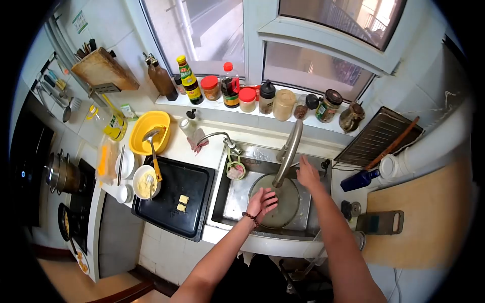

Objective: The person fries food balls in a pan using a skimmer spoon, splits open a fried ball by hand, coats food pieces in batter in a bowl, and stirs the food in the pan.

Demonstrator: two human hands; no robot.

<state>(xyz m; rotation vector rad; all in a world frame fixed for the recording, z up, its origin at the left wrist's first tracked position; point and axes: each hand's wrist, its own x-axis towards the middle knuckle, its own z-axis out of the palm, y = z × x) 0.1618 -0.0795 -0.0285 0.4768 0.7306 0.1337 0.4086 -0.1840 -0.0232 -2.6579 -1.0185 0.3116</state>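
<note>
My left hand [261, 203] is over the sink [231, 202], palm turned up and fingers loosely spread, with nothing in it. It is just below the spout of the metal faucet [289, 151]. A bead bracelet [250, 218] circles my left wrist. To the right of the faucet, my right hand [307, 174] is held with its fingers stretched out and holds nothing I can see. Beneath both hands, a round basin [283, 209] of cloudy water sits in the sink. Whether water runs from the spout I cannot make out.
Left of the sink lies a black baking tray [177, 174] with two pale dough pieces [182, 203]. A white bowl [147, 183] and a yellow basin [143, 123] with a ladle stand beside it. Bottles and jars [247, 99] line the sill. At right is a wooden board [419, 222].
</note>
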